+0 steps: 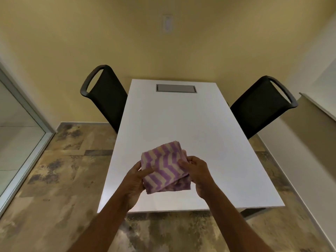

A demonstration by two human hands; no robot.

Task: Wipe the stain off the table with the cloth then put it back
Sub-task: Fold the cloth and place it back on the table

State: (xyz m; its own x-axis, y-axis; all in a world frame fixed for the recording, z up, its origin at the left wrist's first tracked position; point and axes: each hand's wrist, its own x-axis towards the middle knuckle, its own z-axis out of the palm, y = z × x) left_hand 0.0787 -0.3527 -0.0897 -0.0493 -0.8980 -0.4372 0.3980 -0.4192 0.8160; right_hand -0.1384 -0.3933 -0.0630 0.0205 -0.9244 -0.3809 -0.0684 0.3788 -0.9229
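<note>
Both hands hold the folded purple-and-cream striped cloth over the near end of the white table. The left hand grips its left edge, thumb on top; the right hand pinches its right edge. The cloth seems lifted off the tabletop, though contact is hard to judge.

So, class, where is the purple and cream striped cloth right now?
In the head view, the folded purple and cream striped cloth is held between the left hand and right hand, above the near end of the white rectangular table.
</note>
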